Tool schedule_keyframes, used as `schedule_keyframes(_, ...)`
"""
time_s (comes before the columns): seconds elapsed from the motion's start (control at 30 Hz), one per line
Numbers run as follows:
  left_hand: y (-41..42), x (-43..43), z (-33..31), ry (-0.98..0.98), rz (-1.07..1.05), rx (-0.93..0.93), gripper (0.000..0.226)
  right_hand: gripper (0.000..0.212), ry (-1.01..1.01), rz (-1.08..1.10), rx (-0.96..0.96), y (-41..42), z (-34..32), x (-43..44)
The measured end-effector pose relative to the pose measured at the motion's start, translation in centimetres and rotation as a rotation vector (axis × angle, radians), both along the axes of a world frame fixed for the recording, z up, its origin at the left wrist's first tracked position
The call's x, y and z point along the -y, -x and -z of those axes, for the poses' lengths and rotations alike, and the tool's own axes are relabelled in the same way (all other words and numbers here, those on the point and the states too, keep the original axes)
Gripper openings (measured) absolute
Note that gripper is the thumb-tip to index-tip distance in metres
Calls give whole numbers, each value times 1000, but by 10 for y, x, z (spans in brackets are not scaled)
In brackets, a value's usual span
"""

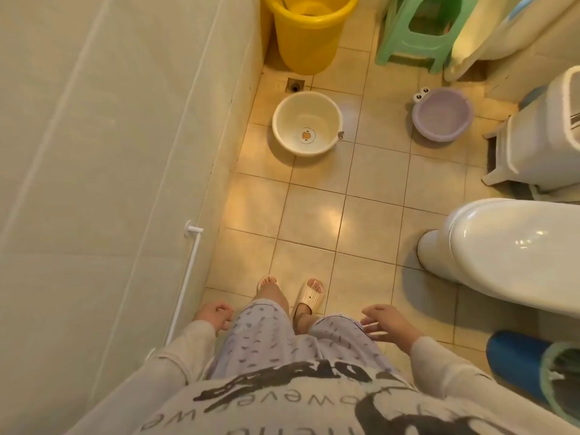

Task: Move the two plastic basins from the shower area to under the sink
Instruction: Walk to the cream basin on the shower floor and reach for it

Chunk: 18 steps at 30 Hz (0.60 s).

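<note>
A cream plastic basin with a small orange face printed inside stands upright on the tiled floor near the left wall, just below a floor drain. A purple basin with two cartoon eyes on its rim sits to the right, beside a white cabinet. Both look empty. My left hand hangs by my left thigh with its fingers curled and nothing in it. My right hand is beside my right thigh, fingers spread, holding nothing. Both hands are well short of the basins.
A yellow bucket and a green stool stand at the far end. A white toilet fills the right side, with a white cabinet beyond it. A tiled wall with a white rail runs along the left. A blue bin is at lower right.
</note>
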<state>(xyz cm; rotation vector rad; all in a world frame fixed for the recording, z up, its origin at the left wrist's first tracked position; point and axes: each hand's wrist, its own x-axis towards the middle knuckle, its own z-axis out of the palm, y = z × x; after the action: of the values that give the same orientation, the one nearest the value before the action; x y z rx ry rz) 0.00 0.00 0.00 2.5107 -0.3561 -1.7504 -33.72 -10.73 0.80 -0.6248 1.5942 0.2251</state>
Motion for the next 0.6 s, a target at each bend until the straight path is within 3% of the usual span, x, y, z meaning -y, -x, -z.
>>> schedule_keyframes(0.1, 2, -6, 3, -45, -15, 19, 18, 16, 94, -63, 28, -9, 0, 40)
schedule_keyframes(0.33, -12, -3, 17, -154, -42, 7, 24, 17, 224, 25, 118, -43, -11, 128)
schedule_keyframes(0.47, -41, 39, 23, -103, -143, 20, 12, 19, 217, 67, 130, -55, -6, 159)
schedule_keyframes(0.6, -76, 107, 22, -34, -112, 36, 9, 22, 163, 134, 89, -66, 3, 186)
